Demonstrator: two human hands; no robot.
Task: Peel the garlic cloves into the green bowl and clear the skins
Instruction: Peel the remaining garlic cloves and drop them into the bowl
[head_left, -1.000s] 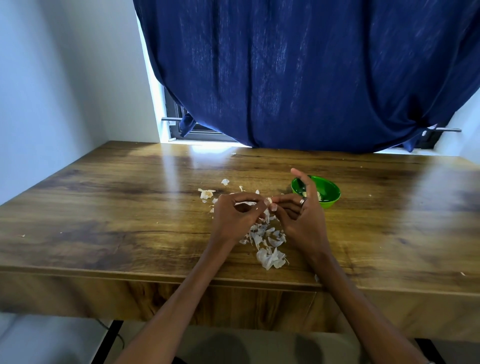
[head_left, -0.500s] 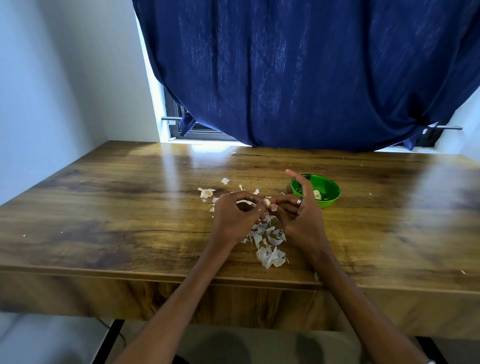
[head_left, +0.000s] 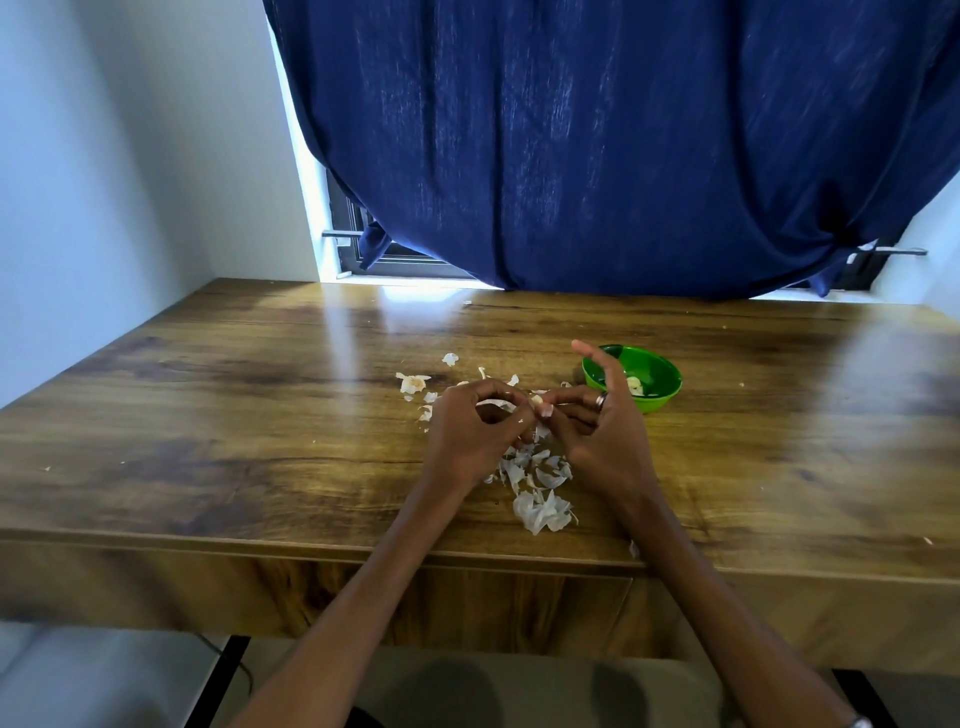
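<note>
Head view, both hands over the wooden surface (head_left: 208, 415). My left hand (head_left: 470, 434) has its fingers curled around a garlic clove (head_left: 535, 401), with a strip of white skin showing under them. My right hand (head_left: 602, 436) pinches the same clove at its tip, index finger raised. Loose skins (head_left: 540, 506) lie scattered beneath and beyond the hands. Green bowl (head_left: 657, 376), holding peeled cloves, stands just behind my right hand.

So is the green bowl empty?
No, the green bowl already has a few pale peeled garlic cloves lying inside it.
</note>
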